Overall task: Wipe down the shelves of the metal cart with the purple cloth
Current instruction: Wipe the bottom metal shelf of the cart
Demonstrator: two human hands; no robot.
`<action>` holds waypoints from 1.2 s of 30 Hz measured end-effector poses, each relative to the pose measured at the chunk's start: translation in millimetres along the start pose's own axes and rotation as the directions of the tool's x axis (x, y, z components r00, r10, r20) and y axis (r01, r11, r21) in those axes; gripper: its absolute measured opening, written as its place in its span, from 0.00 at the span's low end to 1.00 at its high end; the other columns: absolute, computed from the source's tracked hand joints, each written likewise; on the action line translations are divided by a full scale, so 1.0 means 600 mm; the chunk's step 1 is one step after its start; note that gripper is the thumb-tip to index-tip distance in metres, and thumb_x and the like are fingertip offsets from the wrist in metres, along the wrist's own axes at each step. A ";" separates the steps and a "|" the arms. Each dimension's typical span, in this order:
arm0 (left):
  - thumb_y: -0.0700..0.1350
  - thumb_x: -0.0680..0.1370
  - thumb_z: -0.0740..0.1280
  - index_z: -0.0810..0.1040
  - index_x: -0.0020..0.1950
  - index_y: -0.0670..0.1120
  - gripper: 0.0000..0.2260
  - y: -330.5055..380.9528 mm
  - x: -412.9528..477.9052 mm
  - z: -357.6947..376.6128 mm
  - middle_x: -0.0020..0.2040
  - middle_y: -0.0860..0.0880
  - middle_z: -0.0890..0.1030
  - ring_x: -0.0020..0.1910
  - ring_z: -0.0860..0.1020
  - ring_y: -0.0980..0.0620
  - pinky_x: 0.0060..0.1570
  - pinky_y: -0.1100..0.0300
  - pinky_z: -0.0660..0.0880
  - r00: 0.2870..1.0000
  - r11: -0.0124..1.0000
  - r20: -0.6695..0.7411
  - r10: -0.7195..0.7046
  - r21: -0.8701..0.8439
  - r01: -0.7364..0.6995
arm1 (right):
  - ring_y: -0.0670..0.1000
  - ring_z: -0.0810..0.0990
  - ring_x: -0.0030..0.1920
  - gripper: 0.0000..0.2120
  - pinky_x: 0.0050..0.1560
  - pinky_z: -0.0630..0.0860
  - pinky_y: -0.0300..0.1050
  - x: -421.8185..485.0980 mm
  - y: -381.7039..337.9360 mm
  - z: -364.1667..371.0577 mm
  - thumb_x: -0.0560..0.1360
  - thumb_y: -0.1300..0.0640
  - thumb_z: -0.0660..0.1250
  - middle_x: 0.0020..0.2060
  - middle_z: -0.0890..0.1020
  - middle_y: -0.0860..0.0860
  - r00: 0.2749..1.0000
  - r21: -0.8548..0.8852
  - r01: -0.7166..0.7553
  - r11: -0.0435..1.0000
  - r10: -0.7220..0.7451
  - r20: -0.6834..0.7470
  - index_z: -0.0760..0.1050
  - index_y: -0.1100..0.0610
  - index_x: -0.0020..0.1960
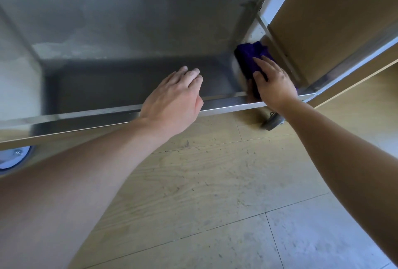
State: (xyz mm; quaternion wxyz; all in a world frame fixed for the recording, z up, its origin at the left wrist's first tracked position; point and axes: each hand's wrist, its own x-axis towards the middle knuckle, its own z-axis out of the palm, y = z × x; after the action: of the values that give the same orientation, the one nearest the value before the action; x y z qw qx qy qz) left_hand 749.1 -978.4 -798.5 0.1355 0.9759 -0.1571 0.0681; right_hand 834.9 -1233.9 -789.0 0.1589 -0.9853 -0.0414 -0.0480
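Observation:
The metal cart's bottom shelf [120, 87] is a shallow steel tray with a raised front rim [86, 121]. The purple cloth [249, 57] lies bunched in the shelf's right corner, against the side wall. My right hand [274, 84] presses flat on the cloth, fingers spread over it. My left hand [174, 100] rests on the front rim near the middle, fingers loosely curled over the edge and holding nothing. The underside of the shelf above [129, 10] hangs over the tray.
A cart wheel [274, 121] sits below the right corner and another [13, 157] at the far left. A wooden cabinet side [323, 31] stands close on the right. Wood-look and grey tile floor [215, 193] lies below.

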 end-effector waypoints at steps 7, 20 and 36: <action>0.44 0.82 0.52 0.65 0.74 0.41 0.21 0.005 0.002 0.000 0.76 0.46 0.64 0.77 0.60 0.45 0.76 0.52 0.57 1.000 1.000 0.004 -0.001 0.022 0.001 | 0.55 0.62 0.75 0.21 0.74 0.60 0.53 0.015 0.028 -0.010 0.82 0.53 0.55 0.74 0.65 0.49 0.998 0.002 -0.059 0.998 0.059 -0.024 0.65 0.48 0.74; 0.44 0.82 0.52 0.66 0.74 0.40 0.21 0.009 0.000 -0.003 0.76 0.45 0.65 0.76 0.61 0.44 0.75 0.51 0.58 1.000 0.999 0.004 -0.003 0.039 0.003 | 0.55 0.70 0.68 0.18 0.71 0.64 0.50 -0.030 -0.050 0.007 0.79 0.59 0.62 0.68 0.74 0.49 0.967 0.066 0.237 0.969 -0.230 -0.107 0.73 0.53 0.68; 0.44 0.82 0.52 0.65 0.74 0.42 0.21 0.007 -0.001 -0.002 0.77 0.47 0.63 0.77 0.59 0.46 0.77 0.53 0.56 1.000 1.000 0.001 -0.014 0.011 0.014 | 0.58 0.81 0.56 0.15 0.49 0.82 0.56 0.006 -0.088 -0.069 0.77 0.65 0.63 0.58 0.80 0.53 0.879 0.939 -0.288 0.190 0.440 0.181 0.78 0.53 0.61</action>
State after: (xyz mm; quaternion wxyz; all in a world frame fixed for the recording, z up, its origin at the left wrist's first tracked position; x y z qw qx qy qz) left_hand 746.7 -981.8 -796.3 0.1308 0.9777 -0.1500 0.0677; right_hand 829.9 -1197.0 -733.4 0.7180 -0.6703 0.1834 -0.0384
